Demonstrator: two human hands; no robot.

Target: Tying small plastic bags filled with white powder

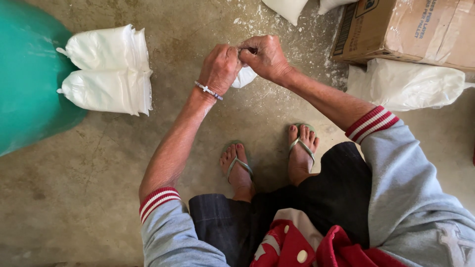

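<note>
From the head camera we looked straight down and saw our left hand [219, 67] and right hand [265, 57] pressed together over the concrete floor [74, 188], both closed in a tight grip on the top of a small plastic bag [244, 77] of white powder. The fingers of each hand were curled shut and pinched at the bag's neck, the knuckles nearly touching, so most of the bag was hidden; only a rounded white bulge showed below and between the hands, smooth and full, hanging above the floor in front of our sandalled feet [269, 155]. A beaded bracelet [208, 90] sat on the left wrist, and grey sleeves with red and white striped cuffs [372, 123] were pushed up both arms. To the left, well apart from the hands, two filled bags [106, 69] of the same white stuff lay side by side, touching each other, with their knotted ends against a green plastic sheet [27, 84]. To the right a larger white bag [408, 84] lay just beside a cardboard box [405, 29]. Two more white bags [289, 7] showed at the top edge, with white powder dusted over the floor near them.
</note>
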